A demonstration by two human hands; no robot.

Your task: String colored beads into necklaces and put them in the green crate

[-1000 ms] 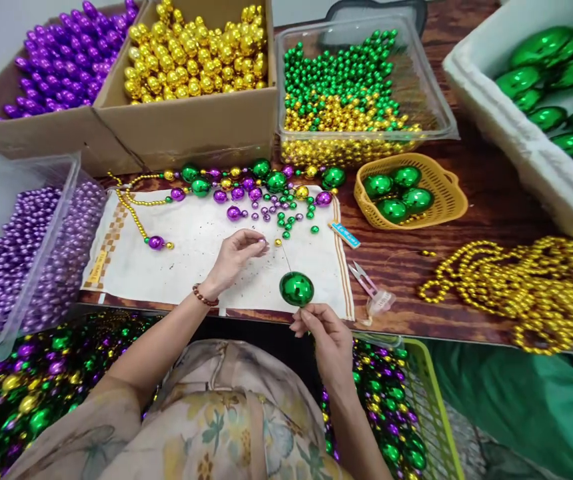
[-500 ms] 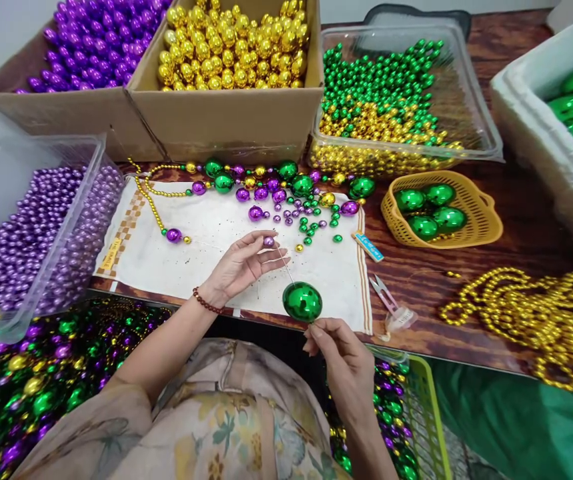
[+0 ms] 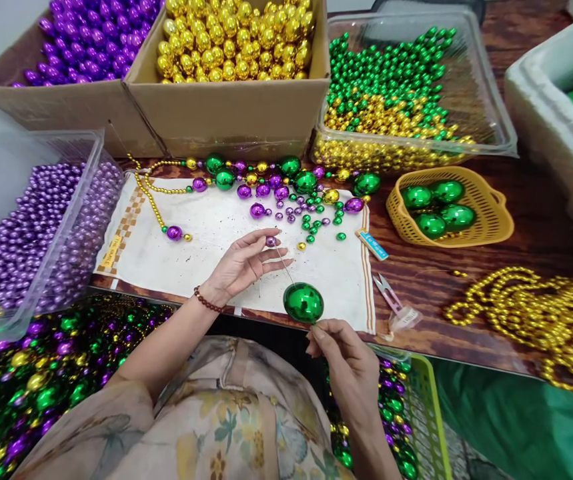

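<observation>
My left hand (image 3: 243,263) is pinching a small purple bead (image 3: 271,242) between thumb and forefinger, the other fingers spread. From that bead a thin straight line, thread or needle, slants down to a large shiny green bead (image 3: 303,303). At the lower end of the green bead, my right hand (image 3: 346,350) is closed in a pinch; whether it grips the bead's tip or the thread is hidden by the fingertips. Beneath the hands lies a white cloth (image 3: 206,237). Loose purple and green beads (image 3: 311,223) are scattered just beyond my left hand.
A partly strung bead strand (image 3: 166,191) runs along the cloth's far side. Behind stand cardboard boxes (image 3: 226,113) and a clear bin (image 3: 496,127) of beads; another bin (image 3: 61,280) is at left. On the right are a yellow basket (image 3: 491,227), thread snips (image 3: 389,293) and gold bead strands (image 3: 526,313).
The camera view has shifted slightly, so the table things sit a little farther right. Both hands keep the same hold, with the purple and green beads in nearly the same places.
</observation>
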